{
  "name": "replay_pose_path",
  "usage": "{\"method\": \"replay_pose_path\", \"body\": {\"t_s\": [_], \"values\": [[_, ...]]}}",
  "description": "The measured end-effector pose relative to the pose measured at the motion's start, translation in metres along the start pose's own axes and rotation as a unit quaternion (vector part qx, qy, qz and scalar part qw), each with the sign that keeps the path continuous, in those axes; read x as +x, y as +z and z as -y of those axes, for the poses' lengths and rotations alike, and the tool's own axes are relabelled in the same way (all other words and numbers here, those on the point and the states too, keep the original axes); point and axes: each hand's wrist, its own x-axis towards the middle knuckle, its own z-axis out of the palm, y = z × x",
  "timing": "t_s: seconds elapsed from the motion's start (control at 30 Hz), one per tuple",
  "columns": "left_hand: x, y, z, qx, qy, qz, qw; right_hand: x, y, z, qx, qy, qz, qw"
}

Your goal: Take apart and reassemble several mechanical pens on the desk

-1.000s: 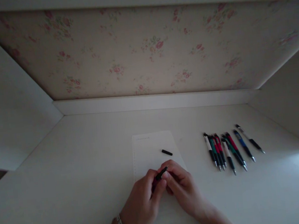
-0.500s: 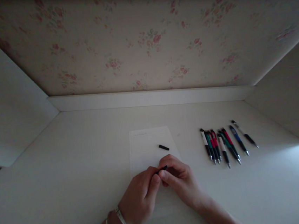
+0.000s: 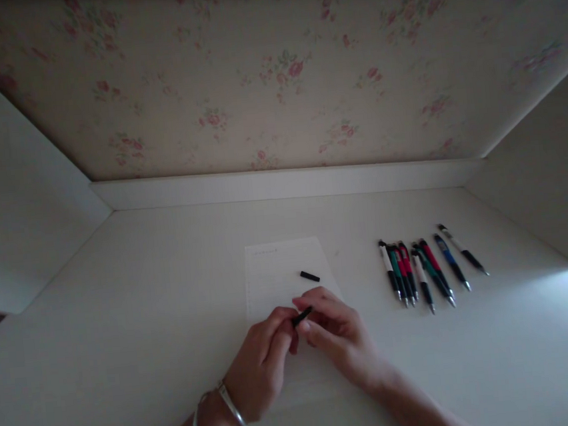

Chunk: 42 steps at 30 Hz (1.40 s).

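Observation:
My left hand (image 3: 262,356), with silver bracelets at the wrist, pinches the lower end of a short, slim black piece (image 3: 302,316) between thumb and fingertips. From the other side, the thumb and curled fingers of my right hand (image 3: 338,331) close around its upper end; whether they press on it firmly is hard to see. Both hands are over the lower part of a white sheet of paper (image 3: 270,281) with faint writing along its top. A second short black tube-like piece (image 3: 310,276) lies on the sheet just beyond my right fingers.
Right of the paper lie several pens (image 3: 420,273) with white, green and red barrels, side by side. A blue pen (image 3: 452,262) and a white-and-black pen (image 3: 463,249) sit at that row's right end. White panels and a flowered back wall (image 3: 252,95) enclose the white desk (image 3: 125,335).
My hands have shifted slightly, the left one down and left. More of the held black piece shows between them, and the right fingers have loosened a little around it.

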Motion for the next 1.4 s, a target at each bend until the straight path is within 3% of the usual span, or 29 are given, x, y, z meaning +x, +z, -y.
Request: {"method": "replay_pose_path", "body": {"t_s": [0.1, 0.2, 0.43, 0.67, 0.9, 1.2, 1.3, 1.4], "values": [[0.002, -0.001, 0.000, 0.007, -0.007, 0.002, 1.000, 0.001, -0.002, -0.004, -0.062, -0.021, -0.041, 0.997], [0.003, -0.001, 0.001, 0.018, -0.004, 0.003, 1.000, 0.002, -0.002, -0.008, -0.047, -0.012, -0.080, 0.996], [0.002, -0.002, 0.001, 0.001, -0.015, -0.003, 1.000, 0.002, -0.002, 0.005, -0.059, 0.012, -0.005, 0.998], [0.004, -0.004, 0.002, 0.013, 0.026, 0.022, 0.999, 0.004, -0.004, -0.003, -0.043, -0.003, -0.053, 0.998], [0.005, -0.004, 0.003, 0.034, 0.026, 0.028, 0.999, 0.004, -0.004, 0.000, -0.063, -0.007, -0.023, 0.998], [0.006, -0.001, 0.001, 0.056, 0.062, -0.013, 0.996, 0.006, -0.003, 0.000, -0.077, -0.029, -0.058, 0.995], [0.006, -0.001, 0.001, 0.040, 0.039, -0.030, 0.998, 0.004, -0.007, 0.001, -0.132, -0.050, -0.076, 0.987], [0.008, -0.001, 0.005, -0.009, -0.021, -0.091, 0.996, 0.004, -0.018, 0.000, -0.188, -0.106, -0.125, 0.968]]}}
